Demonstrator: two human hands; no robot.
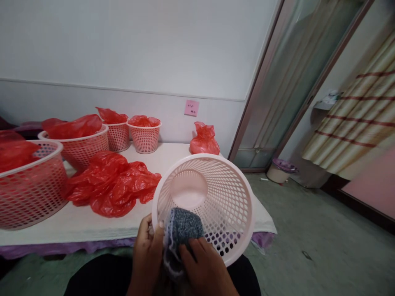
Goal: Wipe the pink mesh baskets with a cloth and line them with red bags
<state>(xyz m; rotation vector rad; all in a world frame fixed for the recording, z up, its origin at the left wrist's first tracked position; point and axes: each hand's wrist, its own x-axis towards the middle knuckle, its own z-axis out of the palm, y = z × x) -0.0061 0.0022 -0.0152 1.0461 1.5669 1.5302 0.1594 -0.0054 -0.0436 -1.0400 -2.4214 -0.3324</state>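
1. At the far left, a big pink basket (33,201) sits on the white tabletop (171,152). A red bag (15,154) is inside it.
2. Just behind it is a second basket (92,150), with a red bag (74,126) puffing up over its rim.
3. In front of that, a heap of crumpled red plastic (112,185) lies on the tabletop.
4. Near the wall stand two smaller baskets side by side, a left one (120,139) and a right one (144,140). Both have red plastic in the top.
5. The left hand (147,246) has its fingers clamped on the rim of a pale pink basket (230,181). This basket is tipped, so its open mouth faces the person.
6. The fuzzy gray cloth (187,224) is at the mouth of the pale pink basket, partly inside.
7. The right hand (205,263) has bent fingers touching the cloth. I can't tell if they pinch it.
8. Behind the pale pink basket, a pink note (191,107) is on the wall, and a bunched-up red bag (204,142) sits below it.
9. At the right, a bin (277,174) stands on the green floor (296,230), near a striped curtain (364,107).
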